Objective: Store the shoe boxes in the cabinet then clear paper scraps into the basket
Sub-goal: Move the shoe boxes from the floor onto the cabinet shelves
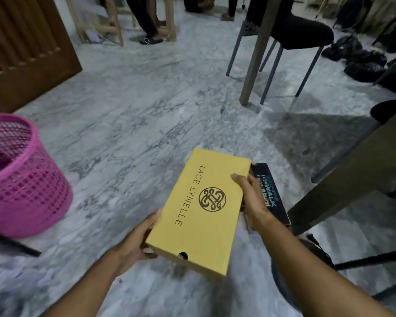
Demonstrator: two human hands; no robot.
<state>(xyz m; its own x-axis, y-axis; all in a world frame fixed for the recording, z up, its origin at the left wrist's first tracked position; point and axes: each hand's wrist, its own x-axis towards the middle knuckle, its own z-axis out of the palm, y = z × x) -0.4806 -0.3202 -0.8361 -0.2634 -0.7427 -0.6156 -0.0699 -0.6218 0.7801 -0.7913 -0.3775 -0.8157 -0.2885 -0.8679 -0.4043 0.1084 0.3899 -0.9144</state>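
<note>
Head view: both hands carry a yellow box above the marble floor, its lid printed LACE LYNELLE with a round emblem. The left hand grasps the near left corner, thumb along the side edge and fingers curled beneath. The right hand grips the right long edge, thumb lying on the lid and fingers wrapped under. Just right of that grip, touching the yellow box's side and partly hidden by the right hand, sits a dark box with blue lettering; whether the right hand's fingers also hold it I cannot tell. Well left of the left hand's grip stands a pink basket of mesh plastic, upright on the floor. Far beyond the grips, a brown louvred door fills the upper left. Ahead and to the right stands a chair with a dark seat, and black bags lie past it.
</note>
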